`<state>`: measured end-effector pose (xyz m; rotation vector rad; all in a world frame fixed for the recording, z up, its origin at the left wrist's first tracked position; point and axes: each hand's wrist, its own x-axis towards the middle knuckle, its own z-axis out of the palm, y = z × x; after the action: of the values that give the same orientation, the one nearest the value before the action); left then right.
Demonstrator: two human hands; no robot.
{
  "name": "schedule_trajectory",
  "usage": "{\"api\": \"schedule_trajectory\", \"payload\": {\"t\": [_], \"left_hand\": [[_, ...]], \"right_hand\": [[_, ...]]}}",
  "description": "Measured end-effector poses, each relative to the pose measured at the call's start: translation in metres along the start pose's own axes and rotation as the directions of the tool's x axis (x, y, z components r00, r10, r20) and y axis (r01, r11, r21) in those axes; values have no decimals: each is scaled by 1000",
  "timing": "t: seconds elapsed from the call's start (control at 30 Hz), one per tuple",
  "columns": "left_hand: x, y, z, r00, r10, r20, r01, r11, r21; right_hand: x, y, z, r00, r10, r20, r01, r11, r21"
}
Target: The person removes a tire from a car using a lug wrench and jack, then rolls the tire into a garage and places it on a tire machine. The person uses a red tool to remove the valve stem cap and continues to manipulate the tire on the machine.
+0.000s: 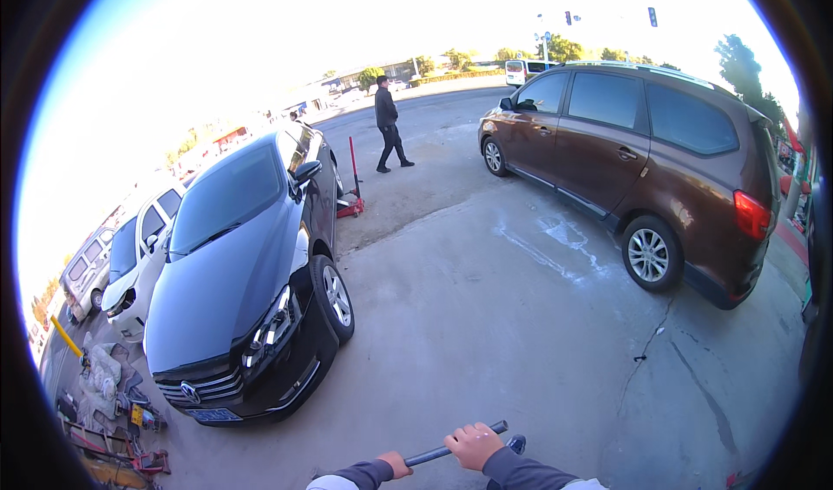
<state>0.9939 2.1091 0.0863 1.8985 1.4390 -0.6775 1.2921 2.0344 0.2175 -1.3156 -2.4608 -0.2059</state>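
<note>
A grey metal pipe (429,456) slants across the lower edge, its far end up to the right. My left hand (395,465) is closed round its lower left part. My right hand (474,446) grips the pipe nearer the upper right end, which sticks out past the fingers. Beside my right wrist shows a rounded dark metal piece (517,444); my sleeve hides most of it, and I cannot tell whether it joins the pipe. Both forearms are in dark sleeves.
A black sedan (224,290) stands at left, with a red floor jack (350,206) by its far side. At right is a brown minivan (607,143). A person (388,125) in dark clothes is farther off. Parts and scrap (108,394) lie at lower left; white cars stand behind.
</note>
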Motion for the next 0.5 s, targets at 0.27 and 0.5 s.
{"api": "schedule_trajectory", "payload": {"t": [0.27, 0.5], "left_hand": [[154, 66, -117, 993, -117, -35, 113, 987, -111], [272, 124, -187, 972, -226, 70, 236, 912, -334]], "right_hand": [[116, 235, 50, 979, -196, 56, 193, 979, 59], [209, 412, 84, 890, -351, 291, 286, 927, 242]]}}
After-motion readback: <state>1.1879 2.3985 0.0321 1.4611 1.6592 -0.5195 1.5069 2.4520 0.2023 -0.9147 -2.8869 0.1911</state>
